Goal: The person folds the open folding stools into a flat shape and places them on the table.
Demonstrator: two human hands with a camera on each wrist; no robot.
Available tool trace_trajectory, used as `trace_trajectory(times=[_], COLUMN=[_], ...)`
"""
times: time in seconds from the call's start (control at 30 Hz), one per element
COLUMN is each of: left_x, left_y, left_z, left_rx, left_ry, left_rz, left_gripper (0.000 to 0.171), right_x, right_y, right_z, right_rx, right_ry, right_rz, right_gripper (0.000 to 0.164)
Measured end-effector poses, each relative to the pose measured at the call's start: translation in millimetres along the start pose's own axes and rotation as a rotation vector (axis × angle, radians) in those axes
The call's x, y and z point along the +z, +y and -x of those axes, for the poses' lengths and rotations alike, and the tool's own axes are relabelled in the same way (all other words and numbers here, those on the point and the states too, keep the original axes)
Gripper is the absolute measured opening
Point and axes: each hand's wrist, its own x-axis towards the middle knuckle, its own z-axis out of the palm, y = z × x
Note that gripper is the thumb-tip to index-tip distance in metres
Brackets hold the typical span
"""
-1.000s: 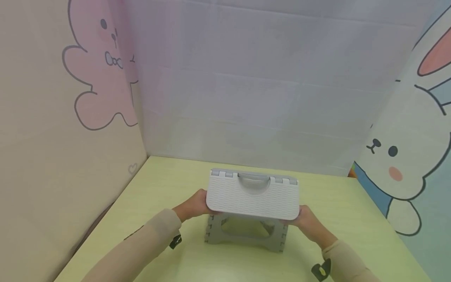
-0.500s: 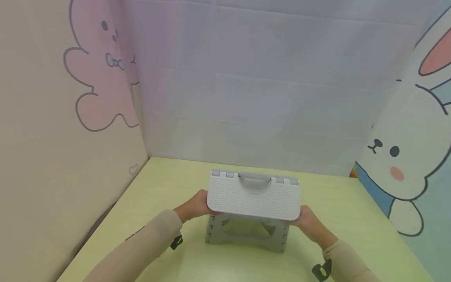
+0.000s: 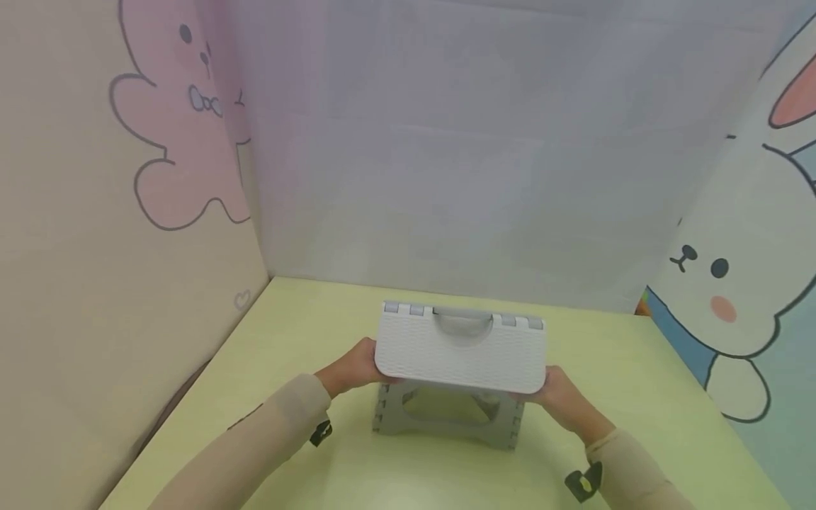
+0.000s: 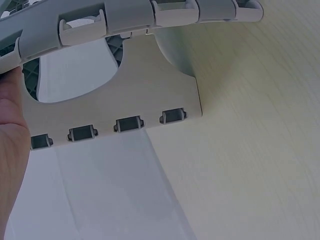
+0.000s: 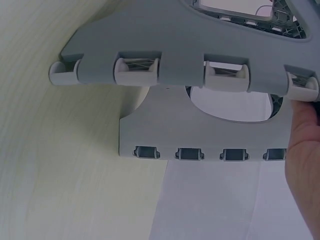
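Observation:
A folding step stool (image 3: 459, 354) stands on the table in the head view, its white woven-texture top tilted toward me and its grey leg panel (image 3: 446, 425) below. A carry handle is set in the top's far edge. My left hand (image 3: 353, 367) grips the top's left end, and my right hand (image 3: 561, 398) grips the right end; their fingertips are hidden beneath it. In the left wrist view, my hand (image 4: 12, 135) is at the left edge beside the hinged grey panels (image 4: 155, 70). The right wrist view shows my hand (image 5: 305, 150) under the row of hinges.
The pale yellow table (image 3: 306, 319) stretches out around the stool. A plain pale curtain (image 3: 446, 156) hangs behind it, and cartoon-printed side walls (image 3: 185, 156) flank the table. Dark straps (image 3: 583, 482) hang near both cuffs.
The head view has shifted slightly. My hands and the stool keep the same position relative to each other.

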Motion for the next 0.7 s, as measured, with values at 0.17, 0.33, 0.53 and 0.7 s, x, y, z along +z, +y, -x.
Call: trace_trajectory(times=[0.17, 0.33, 0.53, 0.7], left_x=[1.3, 2.2, 2.3, 1.7], left_y=[-3.6, -7.8, -3.6, 0.4], left_z=[1.7, 3.7, 3.7, 3.6], left_rx=[-0.001, -0.002, 0.017, 0.031], left_ry=[0.003, -0.001, -0.012, -0.018], left_rz=[0.004, 0.016, 0.021, 0.026], left_gripper=[0.039, 0.039, 0.040, 0.042], right_x=[1.6, 2.9, 1.2, 0.7], right_y=[-1.7, 0.7, 4.7, 5.4], right_z=[1.0, 0.8, 1.6, 1.3], right_rx=[0.002, -0.011, -0.018, -0.021], right_ry=[-0.004, -0.013, -0.010, -0.012], right_rz=[-0.016, -0.034, -0.032, -0.034], right_gripper=[0.040, 0.040, 0.040, 0.041])
